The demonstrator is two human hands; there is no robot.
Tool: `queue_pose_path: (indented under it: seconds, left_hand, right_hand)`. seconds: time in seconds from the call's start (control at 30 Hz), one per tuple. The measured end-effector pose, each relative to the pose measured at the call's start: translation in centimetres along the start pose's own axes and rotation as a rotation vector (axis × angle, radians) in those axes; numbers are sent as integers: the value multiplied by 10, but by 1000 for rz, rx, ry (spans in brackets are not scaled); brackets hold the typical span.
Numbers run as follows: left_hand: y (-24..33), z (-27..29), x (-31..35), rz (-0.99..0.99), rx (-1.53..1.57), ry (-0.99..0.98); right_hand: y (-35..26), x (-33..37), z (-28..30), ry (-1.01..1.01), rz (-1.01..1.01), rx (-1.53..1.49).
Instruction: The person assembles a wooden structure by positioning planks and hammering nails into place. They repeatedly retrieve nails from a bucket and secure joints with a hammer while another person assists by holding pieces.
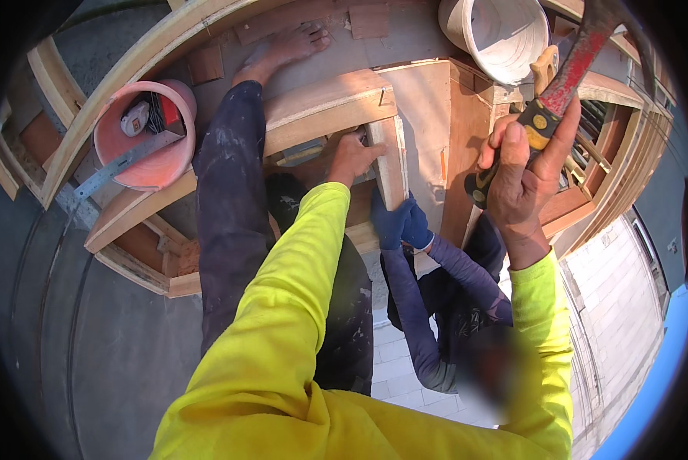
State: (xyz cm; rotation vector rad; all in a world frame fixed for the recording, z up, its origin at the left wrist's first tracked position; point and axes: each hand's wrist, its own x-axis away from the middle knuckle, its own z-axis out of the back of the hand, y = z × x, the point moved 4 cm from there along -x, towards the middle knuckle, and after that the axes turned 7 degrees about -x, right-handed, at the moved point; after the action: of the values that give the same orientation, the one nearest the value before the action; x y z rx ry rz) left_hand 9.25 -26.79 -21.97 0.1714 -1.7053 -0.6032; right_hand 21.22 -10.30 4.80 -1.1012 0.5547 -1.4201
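In my raised right hand (524,165) is a hammer (565,86) with a worn red shaft and a black and yellow grip. Its head is partly cut off by the upper edge of the view. My left hand (352,159) is closed on a short wooden batten (391,165), thumb against its side. The batten's far end meets a curved timber piece (325,110), where a nail (382,96) sticks up near the corner. At the near end, a co-worker's blue-gloved hands (402,222) hold the same batten.
A pink bucket (185,103) at left holds a metal square (126,163), a tape measure (135,119) and nails. A whitish bucket (510,38) stands far right. Curved timber frames (152,50) surround me. Below the frame, the co-worker stands by pale paving (612,284).
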Motion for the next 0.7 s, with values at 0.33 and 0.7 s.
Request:
queue_pose_path:
  seconds: [0.33, 0.7]
  left_hand:
    - [-10, -5, -3, -3, -34, 4]
    - [2, 0, 0, 31, -45, -15]
  right_hand:
    - [-30, -20, -4, 224, 93, -177]
    - [-25, -12, -13, 247, 89, -267]
